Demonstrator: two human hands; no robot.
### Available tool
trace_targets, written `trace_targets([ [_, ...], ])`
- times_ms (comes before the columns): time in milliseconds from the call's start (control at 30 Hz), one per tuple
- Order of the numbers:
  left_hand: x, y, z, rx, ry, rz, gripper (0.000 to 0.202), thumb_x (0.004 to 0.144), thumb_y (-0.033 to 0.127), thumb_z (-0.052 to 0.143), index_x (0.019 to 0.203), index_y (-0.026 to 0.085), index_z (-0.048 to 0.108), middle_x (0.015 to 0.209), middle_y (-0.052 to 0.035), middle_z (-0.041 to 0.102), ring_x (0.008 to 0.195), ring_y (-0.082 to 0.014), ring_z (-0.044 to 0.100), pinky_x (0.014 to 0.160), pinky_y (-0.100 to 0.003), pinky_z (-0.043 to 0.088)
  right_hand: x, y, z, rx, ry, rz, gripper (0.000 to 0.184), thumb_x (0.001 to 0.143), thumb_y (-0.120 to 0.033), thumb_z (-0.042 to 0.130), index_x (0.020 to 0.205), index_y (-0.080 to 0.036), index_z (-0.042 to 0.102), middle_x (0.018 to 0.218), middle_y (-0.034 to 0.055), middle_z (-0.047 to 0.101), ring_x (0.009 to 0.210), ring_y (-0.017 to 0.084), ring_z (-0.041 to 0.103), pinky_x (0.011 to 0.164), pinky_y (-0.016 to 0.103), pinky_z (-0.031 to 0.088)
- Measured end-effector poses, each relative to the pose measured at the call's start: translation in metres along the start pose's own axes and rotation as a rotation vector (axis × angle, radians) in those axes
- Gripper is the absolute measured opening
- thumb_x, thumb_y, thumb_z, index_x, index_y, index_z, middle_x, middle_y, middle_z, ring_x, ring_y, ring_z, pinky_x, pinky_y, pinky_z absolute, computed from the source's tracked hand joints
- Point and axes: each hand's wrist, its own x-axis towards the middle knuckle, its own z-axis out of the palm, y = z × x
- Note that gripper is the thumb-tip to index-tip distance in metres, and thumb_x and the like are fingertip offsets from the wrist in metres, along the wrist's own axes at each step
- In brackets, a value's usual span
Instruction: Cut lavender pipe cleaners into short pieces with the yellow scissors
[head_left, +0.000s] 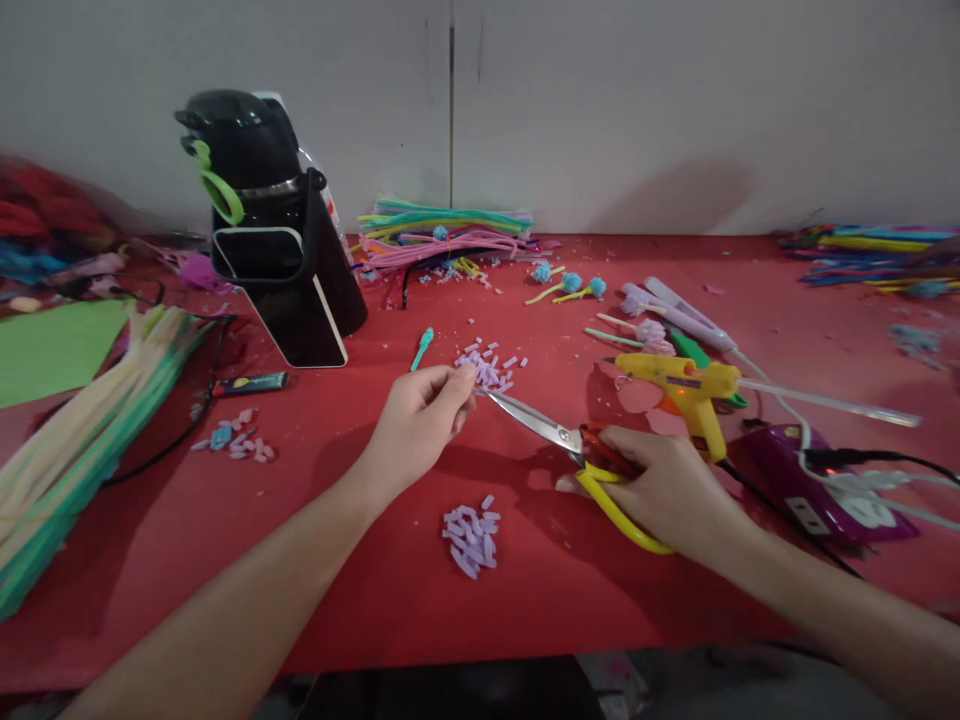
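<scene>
My right hand (pixel 660 490) grips a pair of scissors (pixel 536 420) with one red and one yellow handle loop. The blades look closed, and their tip points left, close to my left fingertips. My left hand (pixel 431 415) is closed in a pinch; whatever is between thumb and finger is too small to make out. Just beyond those fingers lies a scatter of short lilac pieces (pixel 486 370). A second pile of lilac pieces (pixel 471 537) sits nearer the table's front edge. Left of the scatter is a small turquoise stick (pixel 422 348).
A yellow glue gun (pixel 679 382) lies beyond my right hand, beside a purple power strip (pixel 802 480) with cables. At the left stand a black bottle holder (pixel 292 310) and bundled pipe cleaners (pixel 97 430). More pipe cleaners (pixel 450 230) and blue pompom stems (pixel 570 283) lie at the back.
</scene>
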Motion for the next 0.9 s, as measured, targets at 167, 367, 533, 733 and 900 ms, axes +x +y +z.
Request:
trace_targets([
  [167,0.0005,-0.0001,0.0,-0.057,0.018,-0.018,0.042,0.096,0.037,0.053,0.06,0.015,0.048,0.049,0.0047,0.042,0.043,-0.0039,0.036,0.042,-0.019,0.027,-0.0035,0.0027,0.0004,0.03,-0.031,0.038,0.053,0.069,-0.061,0.074,0.064,-0.022,0.039,0.057,-0.006,0.034,0.056,0.01,0.03,0.046,0.023,0.026],
  [367,-0.0002,0.0007,0.0008,-0.095,0.012,-0.04,0.041,0.094,0.037,0.055,0.06,0.015,0.049,0.048,0.005,0.043,0.041,-0.0037,0.037,0.041,-0.018,0.027,-0.003,0.003,0.0013,0.019,-0.025,0.034,0.054,0.069,-0.063,0.074,0.063,-0.021,0.039,0.056,-0.0061,0.034,0.055,0.009,0.029,0.046,0.023,0.026],
  [533,0.0005,0.0008,0.0018,-0.096,0.018,-0.056,0.041,0.094,0.037,0.056,0.06,0.015,0.05,0.047,0.005,0.042,0.041,-0.0037,0.036,0.041,-0.018,0.027,-0.0016,-0.0019,-0.0006,0.007,-0.013,0.044,0.057,0.067,-0.066,0.073,0.061,-0.022,0.039,0.054,-0.0056,0.036,0.053,0.009,0.03,0.045,0.023,0.028],
  [733,0.0006,0.0,0.0012,-0.089,-0.005,-0.066,0.04,0.092,0.041,0.056,0.061,0.016,0.051,0.048,0.0046,0.043,0.041,-0.0045,0.036,0.041,-0.019,0.027,-0.0004,-0.003,-0.0004,0.021,-0.002,0.03,0.058,0.067,-0.068,0.072,0.059,-0.022,0.038,0.054,-0.0052,0.035,0.053,0.01,0.031,0.045,0.023,0.029],
  [900,0.0005,-0.0003,0.0003,-0.064,-0.01,-0.046,0.042,0.091,0.041,0.058,0.058,0.016,0.049,0.048,0.0043,0.042,0.043,-0.0047,0.035,0.041,-0.02,0.027,-0.0002,-0.0018,-0.0004,0.006,0.004,0.014,0.056,0.069,-0.067,0.071,0.059,-0.022,0.038,0.053,-0.0048,0.036,0.052,0.009,0.03,0.045,0.023,0.029],
])
